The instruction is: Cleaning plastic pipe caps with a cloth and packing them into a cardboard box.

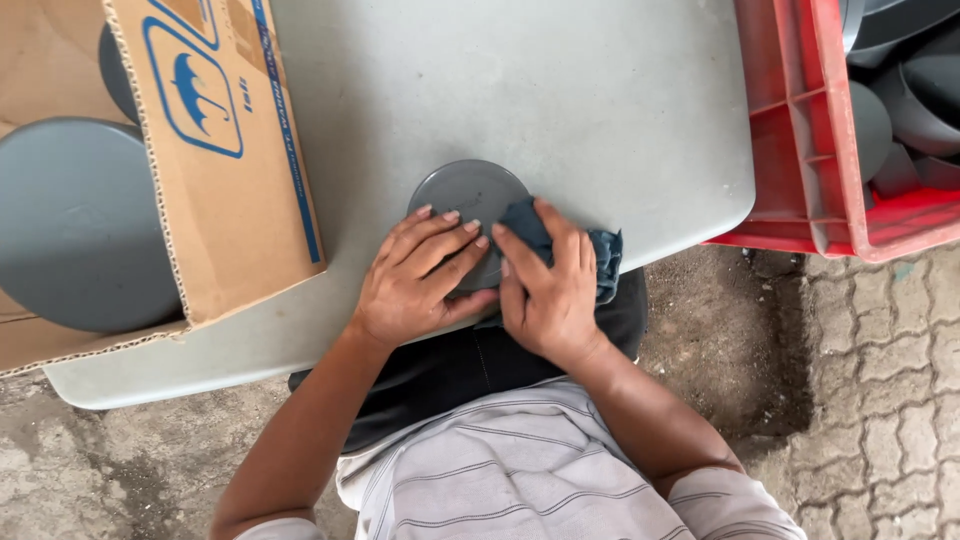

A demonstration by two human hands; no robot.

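Both hands worked at the counter [620, 120] edge: the left hand [415, 275] pressed flat, fingers spread, steadying a grey disc [465, 195], while the right hand [545, 285] closed around a blue cloth [605, 255], rubbing its rim.

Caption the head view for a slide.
Left hand steadies a grey round cap on the table while right hand presses a blue cloth against it.
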